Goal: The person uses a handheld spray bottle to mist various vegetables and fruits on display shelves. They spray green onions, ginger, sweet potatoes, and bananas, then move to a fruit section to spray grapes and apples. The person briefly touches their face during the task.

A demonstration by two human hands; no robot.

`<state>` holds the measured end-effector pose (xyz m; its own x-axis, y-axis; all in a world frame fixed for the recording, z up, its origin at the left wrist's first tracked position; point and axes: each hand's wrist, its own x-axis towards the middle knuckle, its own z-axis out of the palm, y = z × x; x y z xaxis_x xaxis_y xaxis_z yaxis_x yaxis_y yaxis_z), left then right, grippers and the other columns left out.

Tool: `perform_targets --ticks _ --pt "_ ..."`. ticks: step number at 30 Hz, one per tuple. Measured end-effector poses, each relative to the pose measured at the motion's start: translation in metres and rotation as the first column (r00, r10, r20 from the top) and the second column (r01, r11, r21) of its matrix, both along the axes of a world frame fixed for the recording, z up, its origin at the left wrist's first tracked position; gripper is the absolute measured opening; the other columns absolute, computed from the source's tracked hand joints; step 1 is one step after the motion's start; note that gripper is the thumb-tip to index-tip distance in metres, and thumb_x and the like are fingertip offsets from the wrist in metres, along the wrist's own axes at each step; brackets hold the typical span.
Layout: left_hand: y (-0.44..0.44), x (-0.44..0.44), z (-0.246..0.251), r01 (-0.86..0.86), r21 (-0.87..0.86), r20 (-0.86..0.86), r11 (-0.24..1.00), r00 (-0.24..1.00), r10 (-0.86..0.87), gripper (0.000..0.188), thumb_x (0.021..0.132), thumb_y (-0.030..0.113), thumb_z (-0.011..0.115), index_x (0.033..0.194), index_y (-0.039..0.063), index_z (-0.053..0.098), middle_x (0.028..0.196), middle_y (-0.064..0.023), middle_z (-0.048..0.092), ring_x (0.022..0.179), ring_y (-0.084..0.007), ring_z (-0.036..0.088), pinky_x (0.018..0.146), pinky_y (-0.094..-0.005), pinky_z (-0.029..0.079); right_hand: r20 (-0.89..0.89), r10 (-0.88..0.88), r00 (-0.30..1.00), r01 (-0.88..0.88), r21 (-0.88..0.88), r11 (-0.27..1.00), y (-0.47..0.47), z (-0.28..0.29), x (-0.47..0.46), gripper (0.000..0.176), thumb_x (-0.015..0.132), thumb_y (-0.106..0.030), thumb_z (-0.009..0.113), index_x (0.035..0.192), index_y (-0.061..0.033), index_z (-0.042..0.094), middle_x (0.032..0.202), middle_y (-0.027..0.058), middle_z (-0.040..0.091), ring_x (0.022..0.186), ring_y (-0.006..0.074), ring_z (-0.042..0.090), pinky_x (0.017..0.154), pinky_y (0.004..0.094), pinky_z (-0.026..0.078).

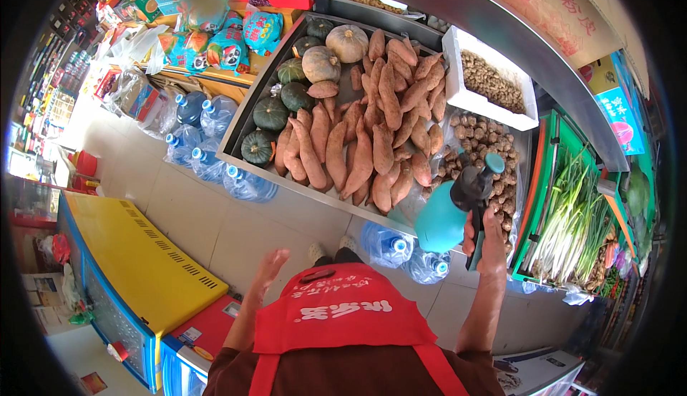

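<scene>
My right hand (489, 243) grips the black handle of a teal pump spray bottle (443, 216) with a black head and a teal pump knob. The bottle is tilted over the front right corner of a metal-edged produce bin. Beneath and beyond it lie small brown taro roots (477, 133), partly hidden by the sprayer. Sweet potatoes (359, 149) fill the middle of the bin, with dark green squashes (271, 113) and two pale pumpkins (322, 64) at its left. My left hand (270, 267) hangs free beside my red apron (343, 304), its fingers extended and holding nothing.
A white foam box (455, 71) of peanuts sits at the bin's back right. Green crates (542, 127) with scallions (571, 219) stand at right. Large water bottles (249, 181) line the floor by the bin. A yellow-topped freezer (145, 256) stands behind at left. A metal beam (515, 20) curves overhead.
</scene>
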<state>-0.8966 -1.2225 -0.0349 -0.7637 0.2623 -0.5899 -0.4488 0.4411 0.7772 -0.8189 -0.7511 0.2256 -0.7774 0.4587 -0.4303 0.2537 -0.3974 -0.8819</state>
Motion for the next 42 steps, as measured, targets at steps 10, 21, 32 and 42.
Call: perform_targets --ticks 10,21,32,42 --pt "0.182 -0.07 0.356 0.901 0.253 -0.703 0.354 0.422 -0.573 0.012 0.086 0.01 0.064 0.098 0.007 0.062 0.1 -0.0079 0.058 0.105 -0.0251 0.055 0.096 -0.0404 0.04 0.23 0.3 0.926 -0.286 -0.09 0.954 -0.027 -0.013 0.067 0.043 0.098 -0.046 0.047 0.097 -0.0032 0.053 0.068 -0.0011 0.049 0.049 0.006 0.042 0.044 0.0208 0.034" --pt "0.214 -0.047 0.452 0.96 -0.093 -0.904 0.264 0.03 -0.427 0.011 0.078 0.021 0.062 0.072 0.013 0.066 0.075 0.0019 0.059 0.086 -0.0184 0.055 0.095 -0.0389 0.033 0.228 0.509 0.83 -0.507 -0.074 0.859 -0.066 -0.024 0.024 0.045 0.096 -0.047 0.049 0.101 -0.0024 0.053 0.071 0.0006 0.051 0.052 0.0047 0.044 0.046 0.0189 0.034" --pt "0.147 -0.047 0.428 0.883 -0.468 -0.529 0.009 -0.272 -0.803 0.02 0.089 0.025 0.059 0.105 0.013 0.061 0.101 -0.0059 0.058 0.102 -0.0249 0.056 0.103 -0.0497 0.035 0.097 0.318 0.943 -0.293 -0.206 0.934 -0.076 -0.03 -0.051 0.04 0.099 -0.044 0.045 0.097 -0.0046 0.055 0.069 -0.0005 0.051 0.048 0.0064 0.044 0.043 0.0208 0.035" --pt "-0.021 0.003 0.072 0.136 -0.272 -0.137 0.953 0.974 -0.178 0.033 0.086 0.023 0.064 0.112 0.003 0.061 0.107 -0.0128 0.067 0.096 -0.0256 0.065 0.082 -0.037 0.051 -0.192 0.008 0.981 -0.041 -0.164 0.986 -0.025 0.001 -0.113 0.042 0.101 -0.044 0.037 0.098 -0.0041 0.051 0.068 0.001 0.048 0.048 0.0096 0.041 0.043 0.0252 0.035"
